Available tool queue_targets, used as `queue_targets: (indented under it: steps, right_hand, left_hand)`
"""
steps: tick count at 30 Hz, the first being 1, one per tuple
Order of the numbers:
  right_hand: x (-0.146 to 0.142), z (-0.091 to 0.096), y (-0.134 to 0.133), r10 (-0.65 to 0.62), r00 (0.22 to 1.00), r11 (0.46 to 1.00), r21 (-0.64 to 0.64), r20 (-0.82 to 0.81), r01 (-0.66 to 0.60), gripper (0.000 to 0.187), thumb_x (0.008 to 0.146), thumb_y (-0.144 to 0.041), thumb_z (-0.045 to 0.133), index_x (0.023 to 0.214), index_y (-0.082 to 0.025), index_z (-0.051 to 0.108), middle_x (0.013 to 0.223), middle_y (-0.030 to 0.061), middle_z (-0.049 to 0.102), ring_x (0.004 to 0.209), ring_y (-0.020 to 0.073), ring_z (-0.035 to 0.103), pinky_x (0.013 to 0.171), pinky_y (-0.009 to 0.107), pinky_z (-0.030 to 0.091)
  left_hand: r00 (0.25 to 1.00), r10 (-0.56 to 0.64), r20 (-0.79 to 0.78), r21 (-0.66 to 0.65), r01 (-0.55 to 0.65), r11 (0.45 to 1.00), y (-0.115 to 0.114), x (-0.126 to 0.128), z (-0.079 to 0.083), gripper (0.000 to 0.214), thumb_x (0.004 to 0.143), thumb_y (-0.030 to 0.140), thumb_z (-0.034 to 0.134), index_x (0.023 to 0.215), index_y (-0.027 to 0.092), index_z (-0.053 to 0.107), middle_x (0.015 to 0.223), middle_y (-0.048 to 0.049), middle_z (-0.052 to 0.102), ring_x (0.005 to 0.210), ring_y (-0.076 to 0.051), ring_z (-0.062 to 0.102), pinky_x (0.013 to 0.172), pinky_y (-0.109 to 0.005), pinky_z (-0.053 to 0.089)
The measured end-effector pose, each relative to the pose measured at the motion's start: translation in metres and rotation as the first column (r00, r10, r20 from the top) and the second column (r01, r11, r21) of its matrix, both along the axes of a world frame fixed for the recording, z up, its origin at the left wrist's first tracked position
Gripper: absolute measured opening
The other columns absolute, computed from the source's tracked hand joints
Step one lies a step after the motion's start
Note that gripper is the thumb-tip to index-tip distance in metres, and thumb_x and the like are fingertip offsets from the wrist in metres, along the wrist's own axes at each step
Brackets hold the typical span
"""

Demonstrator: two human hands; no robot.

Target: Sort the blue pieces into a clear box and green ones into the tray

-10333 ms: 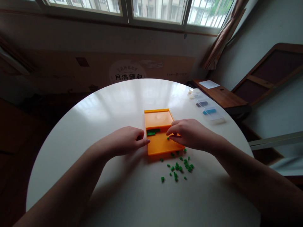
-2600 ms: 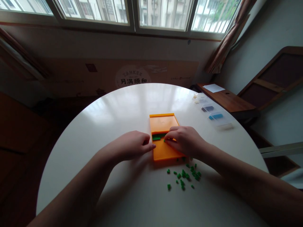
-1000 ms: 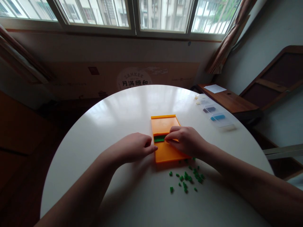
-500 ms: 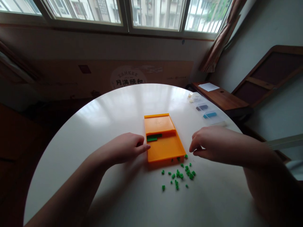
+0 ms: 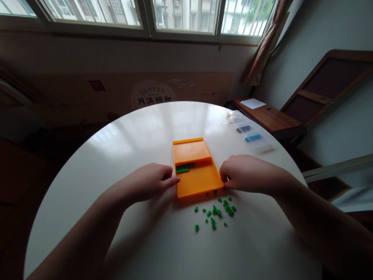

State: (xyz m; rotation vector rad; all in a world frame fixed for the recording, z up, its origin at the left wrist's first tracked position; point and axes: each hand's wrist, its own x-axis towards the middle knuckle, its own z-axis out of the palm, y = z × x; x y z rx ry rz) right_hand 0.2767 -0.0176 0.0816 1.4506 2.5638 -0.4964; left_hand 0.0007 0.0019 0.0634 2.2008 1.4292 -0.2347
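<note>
An orange plastic tray [image 5: 198,182], divided by a ridge into two parts, lies on the table. My left hand [image 5: 153,177] is closed at its left edge, the thumb over the rim. Just beside that thumb, dark green studded strips [image 5: 183,169] lie inside the tray along the ridge. My right hand [image 5: 241,173] is at the tray's right edge near the front corner, fingers curled and pinched together. Whatever its fingertips hold is hidden. In front of the tray, several small green building bricks [image 5: 215,210] are scattered on the table.
The round white table [image 5: 131,136] fills most of the view. Towards its right edge lie clear plastic bags [image 5: 264,146] with blue, dark and pale pieces. Beyond stand a wooden desk [image 5: 274,118] with a paper [image 5: 253,103] and a framed panel [image 5: 320,83].
My right hand has moved left to the tray's front right corner, over the spot where a small green brick lay. My left hand stays at the tray. The view has shifted slightly.
</note>
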Motion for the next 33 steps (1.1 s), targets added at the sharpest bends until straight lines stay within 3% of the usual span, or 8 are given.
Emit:
queue_targets:
  steps: [9,15,18,22,26,33]
  right_hand:
    - [-0.002,0.004,-0.001,-0.019,0.996,1.000,0.019,0.092,0.017,0.012,0.072,-0.016,0.060,0.069,-0.022,0.070,0.069,0.0031,0.067,0.059,0.0166,0.058,0.050,0.027,0.033]
    - [0.005,0.004,-0.001,0.056,0.991,0.998,0.004,0.118,-0.057,0.010,0.070,-0.016,0.061,0.063,-0.021,0.067,0.064,0.0023,0.065,0.055,0.0153,0.053,0.048,0.027,0.030]
    - [0.013,0.009,0.003,0.044,0.996,0.994,0.093,0.082,-0.052,0.015,0.073,-0.015,0.058,0.064,-0.023,0.067,0.063,0.0005,0.065,0.056,0.0147,0.053,0.050,0.028,0.029]
    - [0.008,0.015,0.004,0.012,0.997,0.960,0.281,-0.082,0.012,0.014,0.082,-0.024,0.058,0.076,-0.023,0.071,0.072,0.0016,0.069,0.065,0.0160,0.057,0.057,0.029,0.033]
    - [-0.015,0.005,0.003,0.062,0.991,0.948,0.318,-0.121,-0.021,0.013,0.084,-0.025,0.059,0.081,-0.023,0.071,0.081,0.0018,0.071,0.069,0.0153,0.059,0.058,0.028,0.033]
    - [-0.035,-0.021,0.008,0.069,0.998,0.938,0.340,-0.004,-0.063,0.017,0.086,-0.025,0.054,0.080,-0.022,0.069,0.083,0.0032,0.072,0.071,0.0167,0.062,0.054,0.028,0.028]
  left_hand:
    - [1.000,-0.014,-0.016,0.016,0.014,1.000,0.000,0.001,-0.001,0.043,0.086,0.059,0.041,0.070,0.022,0.059,0.075,-0.0033,0.067,0.063,-0.018,0.056,0.053,-0.029,0.032]
    - [0.999,-0.016,-0.028,0.016,0.016,1.000,0.001,0.001,0.000,0.044,0.087,0.059,0.041,0.071,0.022,0.059,0.074,-0.0037,0.066,0.062,-0.018,0.057,0.052,-0.029,0.032]
    - [1.000,-0.005,-0.027,0.006,0.005,1.000,0.000,0.002,0.001,0.046,0.086,0.061,0.041,0.071,0.023,0.060,0.074,-0.0042,0.067,0.062,-0.018,0.056,0.052,-0.029,0.033]
    - [1.000,0.000,-0.015,-0.001,0.000,1.000,0.000,0.002,0.001,0.046,0.085,0.062,0.042,0.072,0.023,0.061,0.074,-0.0044,0.067,0.062,-0.019,0.056,0.052,-0.029,0.033]
    - [1.000,-0.002,-0.013,-0.001,0.002,1.000,-0.001,0.003,0.002,0.046,0.085,0.062,0.042,0.071,0.022,0.060,0.073,-0.0038,0.066,0.061,-0.018,0.056,0.051,-0.028,0.034]
    - [1.000,-0.007,-0.012,0.021,0.008,1.000,-0.003,0.004,0.004,0.045,0.084,0.060,0.042,0.071,0.022,0.060,0.073,-0.0035,0.066,0.061,-0.018,0.055,0.052,-0.028,0.034]
